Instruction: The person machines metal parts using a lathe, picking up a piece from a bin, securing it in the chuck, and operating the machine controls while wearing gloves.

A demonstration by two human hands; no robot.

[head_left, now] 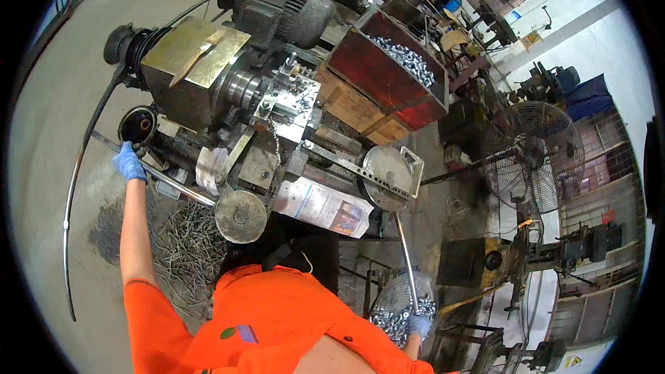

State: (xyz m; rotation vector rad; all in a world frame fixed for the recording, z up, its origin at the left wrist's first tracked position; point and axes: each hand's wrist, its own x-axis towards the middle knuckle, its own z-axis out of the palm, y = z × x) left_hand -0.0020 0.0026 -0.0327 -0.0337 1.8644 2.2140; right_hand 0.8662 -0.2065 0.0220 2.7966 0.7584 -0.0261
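My left hand [129,163], in a blue glove, is closed around a metal lever bar [181,190] at the left of a small lathe [187,69], beside a dark round cup [138,127]. Low on the right, my right hand [418,325], also gloved in blue, is at a wire basket [424,282] heaped with small shiny metal parts [389,320]. Its fingers are partly hidden among the parts, so whether they grip one is unclear. A long steel rod [406,253] slants down to just above this hand. The bright chuck [244,90] sits beside a silvery tool slide [294,105].
A red bin [377,69] of similar parts stands on a wooden crate [357,105] behind the lathe. Metal shavings [187,249] cover the floor at left. Newspaper [324,206] lies on the near side of the machine. A large caged fan [533,156] stands right.
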